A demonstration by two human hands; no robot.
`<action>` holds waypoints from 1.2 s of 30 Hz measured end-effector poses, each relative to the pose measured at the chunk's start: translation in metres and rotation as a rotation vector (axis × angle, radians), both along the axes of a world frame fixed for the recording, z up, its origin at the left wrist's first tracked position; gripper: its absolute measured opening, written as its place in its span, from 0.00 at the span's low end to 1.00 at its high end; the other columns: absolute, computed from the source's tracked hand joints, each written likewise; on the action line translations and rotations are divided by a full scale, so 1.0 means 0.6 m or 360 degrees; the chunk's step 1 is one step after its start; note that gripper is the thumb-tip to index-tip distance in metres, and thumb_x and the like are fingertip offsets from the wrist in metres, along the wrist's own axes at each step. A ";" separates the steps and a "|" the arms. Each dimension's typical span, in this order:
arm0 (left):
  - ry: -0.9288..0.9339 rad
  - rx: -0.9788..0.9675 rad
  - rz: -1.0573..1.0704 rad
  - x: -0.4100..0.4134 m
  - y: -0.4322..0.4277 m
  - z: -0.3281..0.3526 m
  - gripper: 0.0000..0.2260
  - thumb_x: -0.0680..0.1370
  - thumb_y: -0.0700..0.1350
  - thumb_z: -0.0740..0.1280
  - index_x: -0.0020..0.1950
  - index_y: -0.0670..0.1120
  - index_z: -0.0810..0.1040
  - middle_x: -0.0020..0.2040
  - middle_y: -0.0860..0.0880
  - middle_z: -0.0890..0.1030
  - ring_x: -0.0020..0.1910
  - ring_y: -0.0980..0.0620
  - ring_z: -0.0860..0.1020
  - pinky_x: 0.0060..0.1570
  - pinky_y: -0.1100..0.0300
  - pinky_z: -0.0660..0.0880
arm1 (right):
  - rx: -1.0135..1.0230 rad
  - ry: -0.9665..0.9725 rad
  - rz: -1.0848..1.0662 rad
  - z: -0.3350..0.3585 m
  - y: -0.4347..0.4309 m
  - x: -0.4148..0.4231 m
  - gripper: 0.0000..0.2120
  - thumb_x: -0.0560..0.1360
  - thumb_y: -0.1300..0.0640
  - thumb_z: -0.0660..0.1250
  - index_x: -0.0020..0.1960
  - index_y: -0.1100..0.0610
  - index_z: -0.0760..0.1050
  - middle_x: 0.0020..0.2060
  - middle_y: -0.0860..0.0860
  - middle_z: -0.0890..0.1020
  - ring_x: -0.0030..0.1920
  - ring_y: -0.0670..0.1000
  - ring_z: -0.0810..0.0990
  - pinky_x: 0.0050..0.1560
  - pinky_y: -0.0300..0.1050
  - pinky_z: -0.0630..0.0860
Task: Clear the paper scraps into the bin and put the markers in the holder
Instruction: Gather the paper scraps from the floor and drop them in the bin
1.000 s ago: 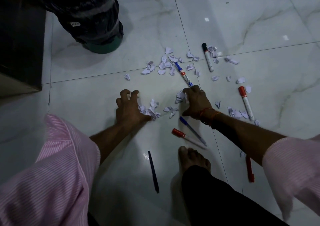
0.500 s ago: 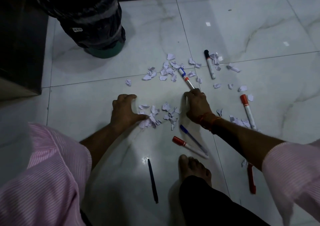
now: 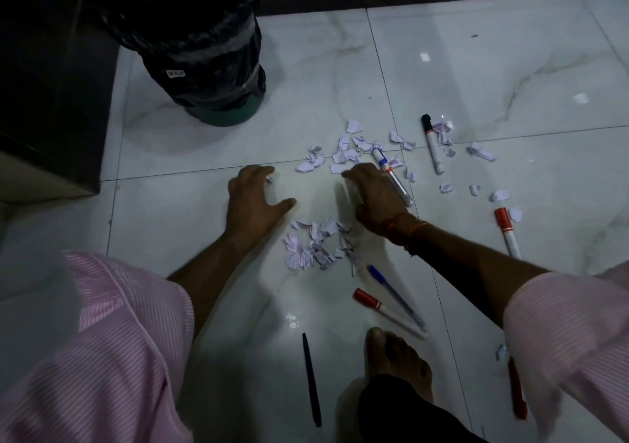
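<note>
Moved to twelve o'clock beyond the scrap pile: my left grip lies spread and empty, my right grip is blurred, I cannot tell.

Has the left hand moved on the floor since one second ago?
Yes. The left hand went forward, away from the person: its fingertips now reach the grout line, leaving the scrap pile behind it.

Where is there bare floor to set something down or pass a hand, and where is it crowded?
Bare: the tile between bin and left hand; the far tiles beyond the black-capped marker; the floor left of the black pen. Crowded: around the right hand, among scattered scraps and the blue marker, and the scrap pile between the wrists.
</note>
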State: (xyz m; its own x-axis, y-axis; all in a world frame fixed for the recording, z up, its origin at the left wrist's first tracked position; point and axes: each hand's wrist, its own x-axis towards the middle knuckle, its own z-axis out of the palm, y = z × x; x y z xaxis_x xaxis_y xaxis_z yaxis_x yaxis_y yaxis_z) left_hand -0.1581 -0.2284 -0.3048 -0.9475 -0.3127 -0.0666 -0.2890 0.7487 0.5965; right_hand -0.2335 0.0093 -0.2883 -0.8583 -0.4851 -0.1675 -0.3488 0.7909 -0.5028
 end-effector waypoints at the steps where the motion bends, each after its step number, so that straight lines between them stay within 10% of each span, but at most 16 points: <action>1: -0.0055 -0.0033 0.0070 -0.008 -0.011 -0.001 0.33 0.69 0.56 0.76 0.70 0.46 0.72 0.70 0.45 0.71 0.70 0.44 0.67 0.66 0.61 0.58 | 0.0011 0.0051 -0.0006 0.003 -0.007 -0.011 0.34 0.63 0.69 0.68 0.69 0.59 0.69 0.67 0.59 0.70 0.65 0.61 0.70 0.67 0.53 0.69; 6: -0.0282 0.0063 0.0034 -0.011 -0.004 -0.010 0.26 0.70 0.54 0.72 0.66 0.44 0.75 0.66 0.44 0.74 0.68 0.43 0.70 0.64 0.60 0.59 | 0.0174 -0.0112 0.0118 -0.014 -0.045 -0.056 0.34 0.65 0.66 0.68 0.71 0.58 0.66 0.71 0.60 0.67 0.71 0.62 0.66 0.72 0.52 0.63; 11: -0.0164 0.0249 -0.0151 -0.017 0.025 0.010 0.17 0.71 0.40 0.71 0.59 0.43 0.81 0.56 0.45 0.81 0.54 0.49 0.79 0.53 0.69 0.68 | -0.0121 -0.0070 0.0116 -0.020 -0.081 -0.052 0.14 0.68 0.66 0.67 0.52 0.55 0.79 0.54 0.56 0.79 0.54 0.57 0.78 0.53 0.44 0.72; 16: -0.0071 0.0337 0.0128 -0.023 0.010 0.012 0.19 0.70 0.37 0.71 0.61 0.46 0.78 0.56 0.52 0.76 0.57 0.49 0.77 0.56 0.65 0.70 | 0.0006 0.0023 0.0195 -0.015 -0.116 -0.110 0.32 0.63 0.69 0.66 0.67 0.57 0.72 0.68 0.58 0.71 0.67 0.61 0.70 0.67 0.51 0.70; 22: -0.0412 0.0159 0.0008 -0.024 -0.013 -0.006 0.38 0.70 0.44 0.72 0.77 0.48 0.60 0.78 0.49 0.59 0.74 0.45 0.60 0.68 0.58 0.58 | 0.0058 -0.0283 0.0525 -0.027 -0.107 -0.061 0.28 0.73 0.63 0.64 0.72 0.57 0.67 0.73 0.57 0.67 0.74 0.57 0.64 0.75 0.55 0.61; 28: -0.0268 0.0203 -0.0355 -0.013 0.011 -0.006 0.24 0.65 0.46 0.68 0.62 0.47 0.80 0.62 0.48 0.80 0.61 0.45 0.77 0.65 0.53 0.71 | -0.0225 -0.0346 0.0350 0.002 -0.042 0.001 0.25 0.68 0.69 0.59 0.63 0.60 0.76 0.61 0.57 0.78 0.61 0.56 0.77 0.64 0.51 0.73; 36: -0.0346 0.0542 -0.0547 0.045 0.015 0.030 0.18 0.70 0.35 0.71 0.59 0.45 0.81 0.53 0.48 0.83 0.50 0.55 0.80 0.50 0.73 0.73 | 0.0020 -0.0469 0.0497 0.009 0.006 0.025 0.25 0.70 0.69 0.59 0.67 0.62 0.72 0.62 0.61 0.74 0.62 0.59 0.73 0.62 0.45 0.69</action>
